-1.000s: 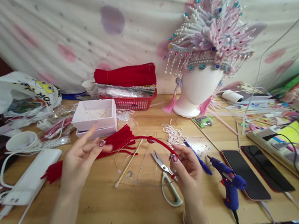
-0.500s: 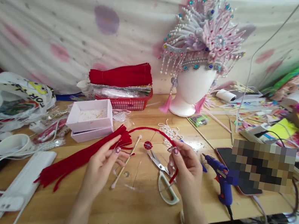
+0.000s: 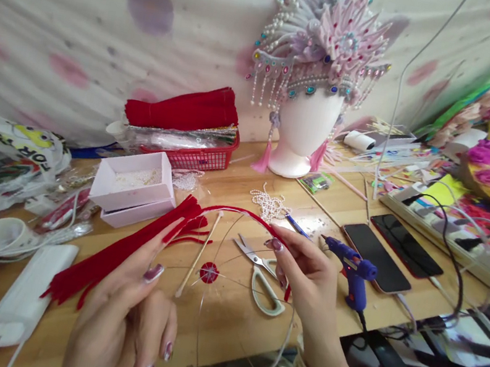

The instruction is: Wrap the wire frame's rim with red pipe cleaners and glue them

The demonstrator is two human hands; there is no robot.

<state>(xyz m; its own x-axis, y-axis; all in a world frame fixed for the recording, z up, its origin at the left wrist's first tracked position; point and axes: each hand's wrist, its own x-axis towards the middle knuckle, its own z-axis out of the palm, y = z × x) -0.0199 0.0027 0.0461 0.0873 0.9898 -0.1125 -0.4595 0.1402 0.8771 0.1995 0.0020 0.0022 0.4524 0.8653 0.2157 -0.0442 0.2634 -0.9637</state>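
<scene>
Right hand: there it was, thumb and fingers pinched on the red strip, near the top right of the wire hoop; the grip seemed meant to press strip against rim.
Hoop: tilted up above the table, the strip arching over its far edge, probably so that the edge sat in plain sight.
Left hand: forefinger stretched out, other fingers curled; whether it gripped or touched anything could not be told.
Red disc: mid-hoop, where thin wires met.
Red bundle: on the table past the left hand, within easy reach, perhaps for that reason.
Scissors, glue gun: near the right hand, handily so, it seemed.
Hard to see: the left hand covered the hoop's left side, the bottom edge cut off its lowest part, and strip and bundle blurred into one red.
</scene>
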